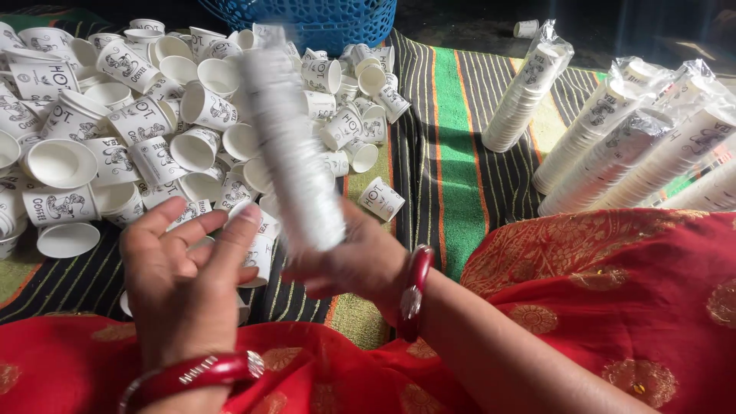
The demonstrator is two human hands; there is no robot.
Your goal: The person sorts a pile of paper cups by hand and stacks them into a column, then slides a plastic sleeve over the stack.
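One cup stack (287, 146) is rising up-left from our right hand (353, 264), grip clamped on its base; left hand (184, 276) is hovering open beside it.

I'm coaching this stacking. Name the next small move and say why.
Probably steady the stack with the left hand: the right hand holds it only at its base, tilted and motion-blurred, while the left hand is open just beside it. Loose cups lie beyond.

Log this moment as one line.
right hand: holds nested paper cup stack | left hand: open, beside stack | loose paper cups: on striped mat
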